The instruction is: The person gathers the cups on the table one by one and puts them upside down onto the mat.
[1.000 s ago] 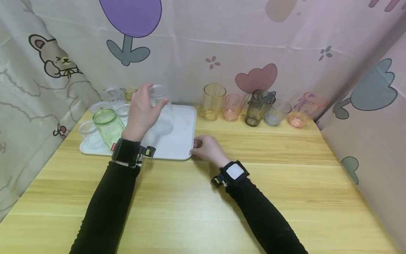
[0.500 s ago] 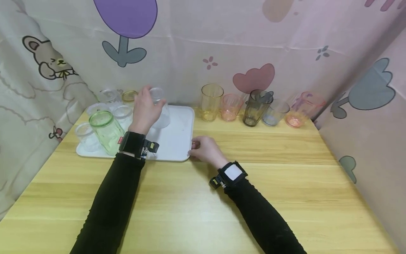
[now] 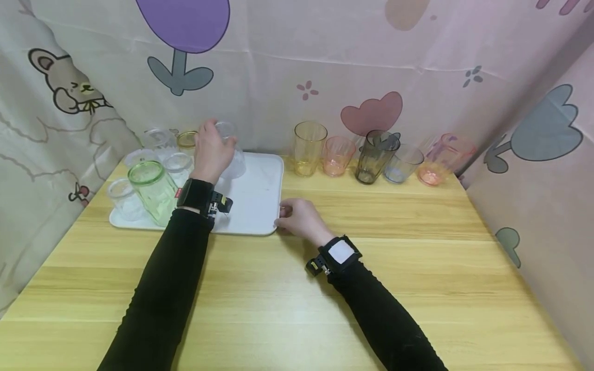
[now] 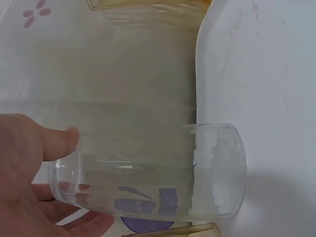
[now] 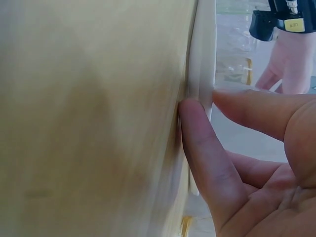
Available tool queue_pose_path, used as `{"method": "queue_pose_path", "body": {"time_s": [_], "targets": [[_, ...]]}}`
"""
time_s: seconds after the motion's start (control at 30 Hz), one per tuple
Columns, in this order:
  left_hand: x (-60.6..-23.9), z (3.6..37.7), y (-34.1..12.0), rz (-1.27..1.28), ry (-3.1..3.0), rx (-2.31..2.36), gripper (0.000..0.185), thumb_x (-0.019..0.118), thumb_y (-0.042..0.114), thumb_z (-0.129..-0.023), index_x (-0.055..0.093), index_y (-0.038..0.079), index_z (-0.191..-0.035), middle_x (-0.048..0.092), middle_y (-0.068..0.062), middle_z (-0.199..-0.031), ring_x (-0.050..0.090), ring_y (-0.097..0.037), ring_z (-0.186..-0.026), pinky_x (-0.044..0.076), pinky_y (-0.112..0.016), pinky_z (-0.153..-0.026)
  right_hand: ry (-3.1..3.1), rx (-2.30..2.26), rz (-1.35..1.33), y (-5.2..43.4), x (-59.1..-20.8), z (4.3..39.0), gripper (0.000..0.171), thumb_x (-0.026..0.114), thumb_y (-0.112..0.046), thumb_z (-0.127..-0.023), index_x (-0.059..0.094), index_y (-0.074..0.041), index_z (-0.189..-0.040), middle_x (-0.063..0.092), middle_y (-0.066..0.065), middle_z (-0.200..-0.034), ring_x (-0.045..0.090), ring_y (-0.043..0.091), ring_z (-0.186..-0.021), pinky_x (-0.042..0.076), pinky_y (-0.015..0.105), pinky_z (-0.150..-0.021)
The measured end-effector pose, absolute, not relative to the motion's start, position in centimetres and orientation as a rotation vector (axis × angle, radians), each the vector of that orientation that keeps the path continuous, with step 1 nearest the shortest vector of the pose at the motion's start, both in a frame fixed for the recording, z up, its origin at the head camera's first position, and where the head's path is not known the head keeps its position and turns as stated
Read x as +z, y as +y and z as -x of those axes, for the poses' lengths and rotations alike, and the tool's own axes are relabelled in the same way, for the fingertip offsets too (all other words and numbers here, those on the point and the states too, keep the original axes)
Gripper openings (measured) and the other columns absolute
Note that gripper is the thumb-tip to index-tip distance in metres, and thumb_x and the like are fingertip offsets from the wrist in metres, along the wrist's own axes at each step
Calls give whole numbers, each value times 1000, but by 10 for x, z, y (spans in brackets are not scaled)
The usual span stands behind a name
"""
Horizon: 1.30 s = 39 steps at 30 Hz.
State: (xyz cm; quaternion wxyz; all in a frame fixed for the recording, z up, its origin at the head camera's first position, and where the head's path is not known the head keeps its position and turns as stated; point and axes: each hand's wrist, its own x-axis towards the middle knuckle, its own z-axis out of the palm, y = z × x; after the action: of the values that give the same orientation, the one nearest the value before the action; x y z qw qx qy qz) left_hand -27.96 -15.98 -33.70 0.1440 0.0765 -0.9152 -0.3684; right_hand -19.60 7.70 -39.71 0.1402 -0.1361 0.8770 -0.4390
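My left hand grips a clear drinking glass by its upper end, thumb on one side and fingers on the other. In the left wrist view the lower end of the glass overlaps the white tray near its back edge. My right hand pinches the tray's right rim between thumb and fingers near the front corner. Crowded on the tray's left half are a green glass, a small clear glass, a yellow-rimmed glass and several other clear ones.
Right of the tray, a row of glasses stands along the back curtain: a tall yellow glass, a small pink one, a dark grey one, a bluish clear one and pink ones. Patterned curtains border the wooden table.
My left hand has carried the clear glass a little back and left, toward the tray's back edge. The right hand keeps its pinch on the rim. The head view has shifted slightly.
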Motion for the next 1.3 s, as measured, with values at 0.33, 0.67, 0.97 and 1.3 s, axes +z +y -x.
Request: {"method": "queue_pose_path", "body": {"time_s": [0.33, 0.67, 0.97, 1.3], "targets": [[-341, 290, -162, -236, -2608, -1072, 68, 58, 27, -106, 26, -1, -158, 38, -23, -157, 35, -38, -145, 36, -49, -119, 2562, -1233, 412, 77, -396, 195, 42, 81, -3, -87, 68, 6, -126, 72, 9, -97, 69, 16, -79, 60, 24, -70], [-340, 293, -166, -242, -2628, -1068, 67, 56, 25, -107, 25, -2, -159, 35, -23, -158, 39, -38, -144, 37, -49, -119, 2570, -1224, 421, 76, -395, 195, 44, 81, -4, -87, 67, 7, -128, 72, 10, -98, 69, 16, -80, 60, 25, -71], [-337, 282, -157, -170, -2602, -935, 70, 63, 24, -103, 27, -4, -157, 29, -24, -160, 30, -38, -148, 36, -50, -119, 2534, -1253, 412, 76, -396, 193, 48, 81, -2, -87, 65, 8, -131, 72, 12, -100, 70, 17, -78, 61, 25, -69], [-330, 248, -120, 75, -2526, -910, 66, 64, 26, -100, 37, -2, -153, 35, -23, -157, 38, -38, -142, 40, -49, -115, 2583, -1254, 439, 83, -391, 195, 56, 79, -5, -88, 59, 6, -140, 74, 14, -111, 74, 21, -92, 61, 29, -81]]}}
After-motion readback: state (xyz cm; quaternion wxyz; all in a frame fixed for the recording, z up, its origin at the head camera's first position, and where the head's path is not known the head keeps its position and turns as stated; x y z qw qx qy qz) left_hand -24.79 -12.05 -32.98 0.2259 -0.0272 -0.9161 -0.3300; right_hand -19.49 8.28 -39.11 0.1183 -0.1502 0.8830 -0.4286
